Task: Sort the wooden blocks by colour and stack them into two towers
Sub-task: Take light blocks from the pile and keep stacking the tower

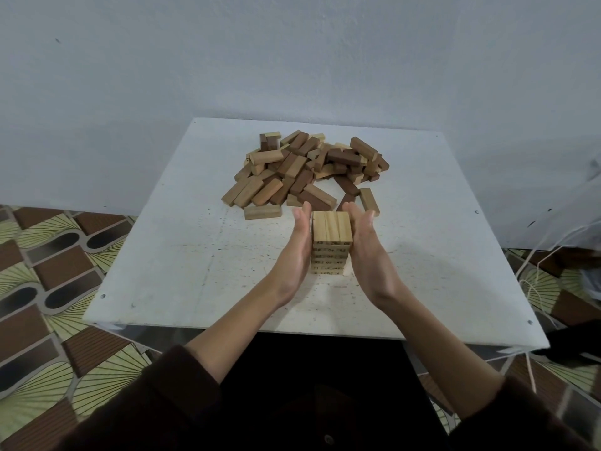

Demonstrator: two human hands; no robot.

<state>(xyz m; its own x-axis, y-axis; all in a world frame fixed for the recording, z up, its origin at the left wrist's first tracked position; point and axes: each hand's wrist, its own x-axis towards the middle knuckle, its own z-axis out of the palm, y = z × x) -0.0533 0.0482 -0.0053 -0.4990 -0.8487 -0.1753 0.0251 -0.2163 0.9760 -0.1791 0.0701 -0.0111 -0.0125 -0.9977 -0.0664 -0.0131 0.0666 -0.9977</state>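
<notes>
Markings on the near face of the short tower of pale wooden blocks (331, 236) were too small to read, its left and right faces were hidden behind the palms, and its layers could not be counted for certain. The left hand (297, 252) and right hand (369, 252) lay flat against opposite sides of the tower, fingers straight and pointing away from the person, pressing it. The tower stood upright near the middle of the white square worktop (169, 255). The three blocks of its top layer lay side by side, long axes running away from the person toward the loose heap of pale and dark brown wooden blocks (309, 167) at the far side. Dark sleeves (146, 402) were cut off by the lower edge.
</notes>
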